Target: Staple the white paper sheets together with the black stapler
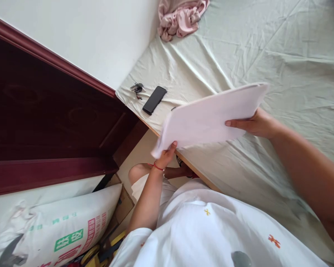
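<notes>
A stack of white paper [208,118] is held up in front of me, tilted, over the edge of the bed. My left hand [167,155] grips its near left corner, thumb on top and fingers hidden beneath. On the right side, my right hand [247,124] pinches the sheets with the thumb lying across the top face; its other fingers are behind the paper. The upper face of the stack looks blank, and its left edge is slightly blurred.
A black phone [154,100] and a bunch of keys [137,88] lie on the pale green bedsheet [295,74]. Crumpled pink cloth [180,20] sits at the back by the wall. To the left are a dark red door [44,96] and a full white sack [72,222].
</notes>
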`<state>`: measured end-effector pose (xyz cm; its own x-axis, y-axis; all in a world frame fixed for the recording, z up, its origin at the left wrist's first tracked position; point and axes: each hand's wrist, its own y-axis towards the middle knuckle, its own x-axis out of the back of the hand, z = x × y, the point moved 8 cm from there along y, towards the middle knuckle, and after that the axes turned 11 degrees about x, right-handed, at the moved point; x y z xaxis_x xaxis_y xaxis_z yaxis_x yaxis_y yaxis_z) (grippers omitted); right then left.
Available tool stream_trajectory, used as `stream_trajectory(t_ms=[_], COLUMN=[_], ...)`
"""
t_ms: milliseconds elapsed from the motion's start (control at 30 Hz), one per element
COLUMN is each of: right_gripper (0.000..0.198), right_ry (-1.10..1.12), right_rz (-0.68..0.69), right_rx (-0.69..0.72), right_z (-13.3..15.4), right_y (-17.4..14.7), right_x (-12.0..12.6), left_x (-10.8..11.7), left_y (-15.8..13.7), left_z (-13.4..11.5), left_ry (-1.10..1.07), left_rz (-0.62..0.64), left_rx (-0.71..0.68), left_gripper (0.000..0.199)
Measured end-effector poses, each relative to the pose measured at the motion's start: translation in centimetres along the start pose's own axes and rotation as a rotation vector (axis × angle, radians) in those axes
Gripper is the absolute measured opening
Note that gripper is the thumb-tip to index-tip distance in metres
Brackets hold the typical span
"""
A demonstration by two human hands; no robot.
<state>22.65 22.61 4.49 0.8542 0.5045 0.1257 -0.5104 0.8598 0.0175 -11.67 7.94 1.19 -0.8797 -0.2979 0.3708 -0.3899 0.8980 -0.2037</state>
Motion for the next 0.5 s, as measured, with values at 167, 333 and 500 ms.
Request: stream_trajectory(t_ms=[167,333,500], right_gripper=[0.061,0.052,0.057], right_ry=[0.154,0.209,-0.066], right_rz=[-0.152,-0.182,-0.23], right_rx=[-0.135,-0.363,-0.363], right_z=[-0.9,-2.7,-3.0], right_y=[-1.9,-4.2,-4.0], right_x=[-0.1,-0.5,2.1], left_x=[-1.5,-3.3,-3.7], left_y=[-1.6,-2.3,-3.0], left_z=[0.6,1.3,-0.3], left_ry=[-0.193,-0.169,-0.031], left_rz=[-0.086,-0.027,0.067], left_rx=[0.105,0.241,0.266], left_gripper=[0.059,0.067,0.073])
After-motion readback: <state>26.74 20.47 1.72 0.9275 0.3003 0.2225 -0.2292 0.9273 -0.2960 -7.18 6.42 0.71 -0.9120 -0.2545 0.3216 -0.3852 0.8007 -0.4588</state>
